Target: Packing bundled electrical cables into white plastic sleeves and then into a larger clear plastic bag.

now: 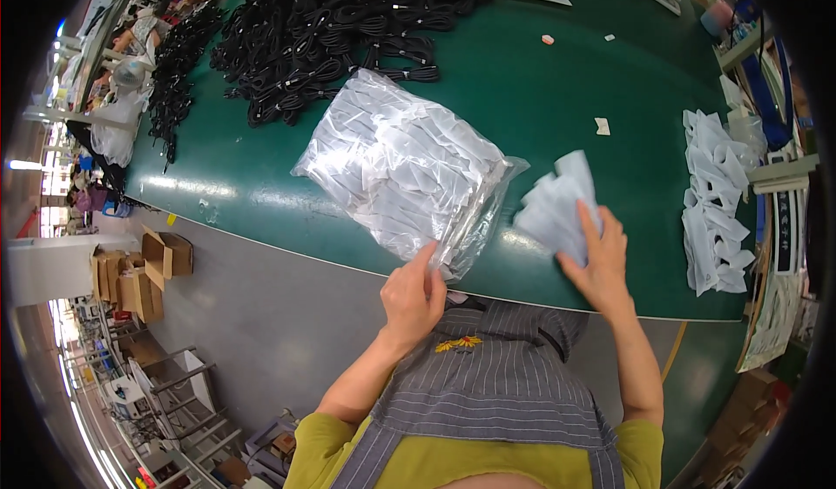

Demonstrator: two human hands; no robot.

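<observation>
Your right hand (599, 267) grasps a fanned white bundle (559, 210) between thumb and fingers, apparently to keep its loose layers together. Left of that grip, your left hand (411, 299) pinches the near corner of a clear bag (477, 215) packed with white pieces (392, 145), probably steadying it. Beyond the bag, bundled black cables (322, 40) lie heaped on the green table (522, 88).

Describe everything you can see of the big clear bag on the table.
The clear bag looks like thin, shiny, crinkled plastic, packed with many overlapping whitish pieces. It lies slanted on the green table, a loose, unfilled margin toward the right. The left hand apparently touches its near corner. Whether it is sealed is unclear.
</observation>
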